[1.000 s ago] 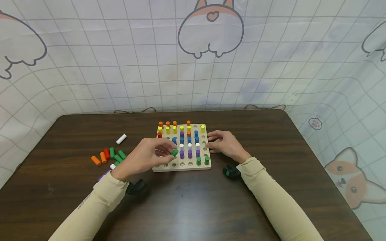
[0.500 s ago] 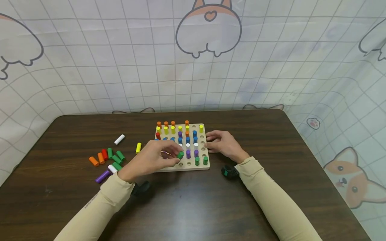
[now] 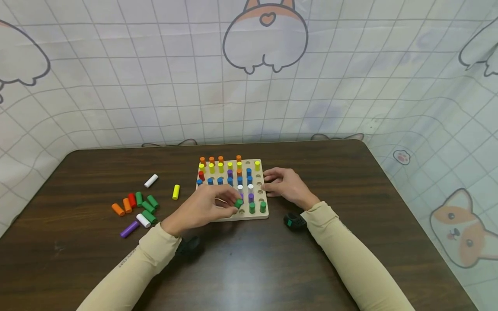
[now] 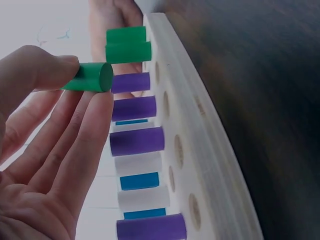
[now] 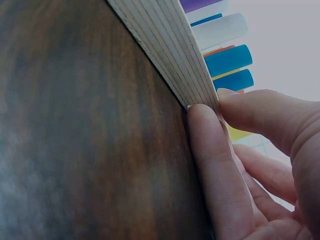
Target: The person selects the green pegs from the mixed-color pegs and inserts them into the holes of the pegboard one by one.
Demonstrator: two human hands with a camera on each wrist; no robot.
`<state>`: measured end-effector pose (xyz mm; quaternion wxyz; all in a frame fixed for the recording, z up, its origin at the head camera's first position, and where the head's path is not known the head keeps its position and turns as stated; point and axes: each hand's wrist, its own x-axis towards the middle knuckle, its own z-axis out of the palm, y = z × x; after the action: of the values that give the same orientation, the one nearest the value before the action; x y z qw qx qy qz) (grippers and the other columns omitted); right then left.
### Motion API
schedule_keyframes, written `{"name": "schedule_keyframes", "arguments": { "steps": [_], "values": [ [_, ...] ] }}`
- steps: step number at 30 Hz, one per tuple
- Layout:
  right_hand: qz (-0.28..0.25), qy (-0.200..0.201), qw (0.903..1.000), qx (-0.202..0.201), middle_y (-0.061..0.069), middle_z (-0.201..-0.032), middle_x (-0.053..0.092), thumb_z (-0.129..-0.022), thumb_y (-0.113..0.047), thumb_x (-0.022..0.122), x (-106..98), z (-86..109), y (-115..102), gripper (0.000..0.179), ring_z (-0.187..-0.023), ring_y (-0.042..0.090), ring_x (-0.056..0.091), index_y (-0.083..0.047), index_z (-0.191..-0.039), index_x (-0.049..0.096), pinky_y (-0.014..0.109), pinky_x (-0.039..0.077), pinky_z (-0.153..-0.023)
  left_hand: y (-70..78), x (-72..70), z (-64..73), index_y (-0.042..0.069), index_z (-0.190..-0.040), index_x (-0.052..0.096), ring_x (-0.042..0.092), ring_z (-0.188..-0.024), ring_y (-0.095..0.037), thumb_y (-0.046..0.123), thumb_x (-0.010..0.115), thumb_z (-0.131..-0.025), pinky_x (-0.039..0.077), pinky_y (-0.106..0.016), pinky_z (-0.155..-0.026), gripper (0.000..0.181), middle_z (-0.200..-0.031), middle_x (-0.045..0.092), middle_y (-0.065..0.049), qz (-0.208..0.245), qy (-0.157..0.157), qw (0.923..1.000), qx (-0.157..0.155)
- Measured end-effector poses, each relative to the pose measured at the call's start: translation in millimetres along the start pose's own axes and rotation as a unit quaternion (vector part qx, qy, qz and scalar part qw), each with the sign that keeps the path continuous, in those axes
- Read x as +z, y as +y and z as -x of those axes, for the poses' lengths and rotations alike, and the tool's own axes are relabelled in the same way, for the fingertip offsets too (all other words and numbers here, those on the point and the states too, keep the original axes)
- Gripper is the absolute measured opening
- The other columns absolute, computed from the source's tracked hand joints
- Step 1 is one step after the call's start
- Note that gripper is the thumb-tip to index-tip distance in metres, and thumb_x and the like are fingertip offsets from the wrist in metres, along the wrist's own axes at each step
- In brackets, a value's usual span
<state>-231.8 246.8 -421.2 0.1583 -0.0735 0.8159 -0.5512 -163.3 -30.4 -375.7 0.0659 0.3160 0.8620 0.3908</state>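
A wooden pegboard point(image 3: 243, 217) lies on the table, with coloured pegs standing in many of its holes. Over its front row, my left hand point(image 3: 202, 206) pinches a green peg point(image 4: 89, 77) between thumb and fingers. In the left wrist view that peg is held just clear of the board, near the purple pegs point(image 4: 137, 141). Two green pegs point(image 3: 252, 208) stand at the front right corner. At the board's right edge, my right hand point(image 3: 287, 186) grips the rim, thumb on the top face and a finger against the side. My left hand hides part of the board.
Left of the board lie a yellow peg point(image 3: 176, 191), a white peg point(image 3: 151, 180), a purple peg point(image 3: 129, 229) and a loose cluster of green pegs point(image 3: 148, 217), orange ones and others. A patterned cloth point(image 3: 175, 86) hangs behind the dark wooden table point(image 3: 241, 268).
My left hand has moved right along the board's front row with the green peg, uncovering the yellow peg on the table. My right hand stays at the board's edge.
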Motion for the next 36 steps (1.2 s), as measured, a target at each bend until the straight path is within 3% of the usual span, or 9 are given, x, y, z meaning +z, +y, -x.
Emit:
{"name": "schedule_keyframes", "arguments": {
  "steps": [24,36],
  "values": [
    [0.003,0.004,1.0000,-0.001,0.015,-0.129,0.065,-0.093,-0.018,0.077,1,1.5,0,0.051,-0.100,0.016,0.074,-0.007,-0.140,0.059,0.034,0.066,-0.086,-1.0,16.6,-7.9,0.013,-0.111,0.072,0.074,-0.094,-0.011,0.014,0.079,-0.091,0.064,-0.029,-0.089,0.021,-0.106,0.078,-0.003,-0.045,-0.009,0.9988,0.018],
    [-0.001,0.002,1.0000,0.001,0.015,-0.131,0.065,-0.093,-0.017,0.077,0,0.9,-1,0.052,-0.102,0.016,0.074,-0.007,-0.141,0.059,0.034,0.065,-0.087,-2.2,20.7,-9.2,0.013,-0.109,0.070,0.076,-0.096,-0.013,0.012,0.080,-0.090,0.064,-0.029,-0.088,0.022,-0.108,0.079,-0.002,-0.026,0.006,0.9995,-0.018]
  ]
}}
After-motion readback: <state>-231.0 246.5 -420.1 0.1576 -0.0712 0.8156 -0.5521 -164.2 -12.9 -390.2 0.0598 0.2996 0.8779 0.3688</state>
